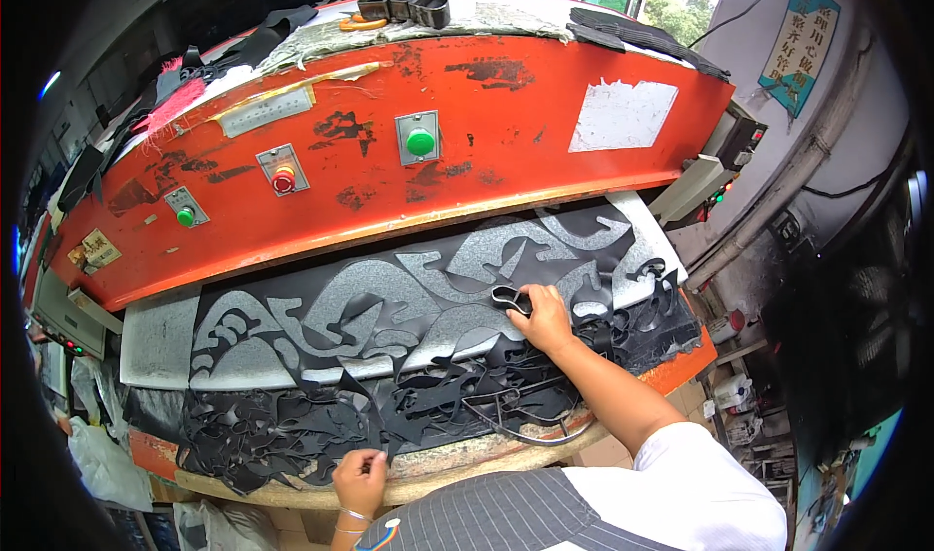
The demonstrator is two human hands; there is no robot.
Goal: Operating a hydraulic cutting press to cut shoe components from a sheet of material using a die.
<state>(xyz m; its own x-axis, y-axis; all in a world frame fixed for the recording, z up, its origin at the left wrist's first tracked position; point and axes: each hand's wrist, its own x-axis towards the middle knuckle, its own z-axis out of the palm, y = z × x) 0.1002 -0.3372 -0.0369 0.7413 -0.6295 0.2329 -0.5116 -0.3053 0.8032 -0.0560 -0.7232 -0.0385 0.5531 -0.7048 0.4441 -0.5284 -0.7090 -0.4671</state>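
My right hand point(545, 319) grips a small metal cutting die point(516, 304) with a thin curved wall. The die rests on or just above a black sheet point(389, 303), probably leather, laid over a pale, worn cutting pad point(156, 342). Curved shapes are cut out of the sheet, and the pad shows through the gaps. My left hand point(360, 481) is at the front edge, beside a heap of black scraps point(272, 429). Its fingers are curled closed; whatever may be in them is too small to name. A larger metal cutting die point(530, 441) lies on the scraps below my right forearm.
A red press beam point(360, 74) spans the far side, close above the pad. It carries green buttons point(420, 142) and a red button point(283, 180). On top sit dark metal dies point(404, 4) and black offcuts point(642, 35). Plastic bags point(107, 463) hang at left.
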